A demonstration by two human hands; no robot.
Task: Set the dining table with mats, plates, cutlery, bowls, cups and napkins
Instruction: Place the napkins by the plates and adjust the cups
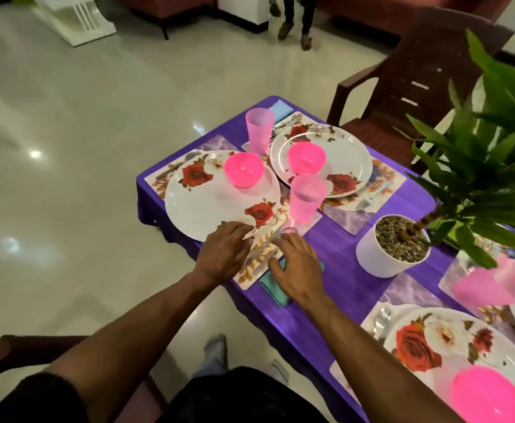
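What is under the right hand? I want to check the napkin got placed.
A teal napkin lies on the purple tablecloth under the right hand, beside the floral mat. Its middle is covered, so its fold and anything on it cannot be seen.

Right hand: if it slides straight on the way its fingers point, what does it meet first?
Probably the tall translucent pink plastic cup. The right hand lies flat on the folded teal napkin, fingers toward the cup's base. A small pinkish object sits between; it is unclear what.
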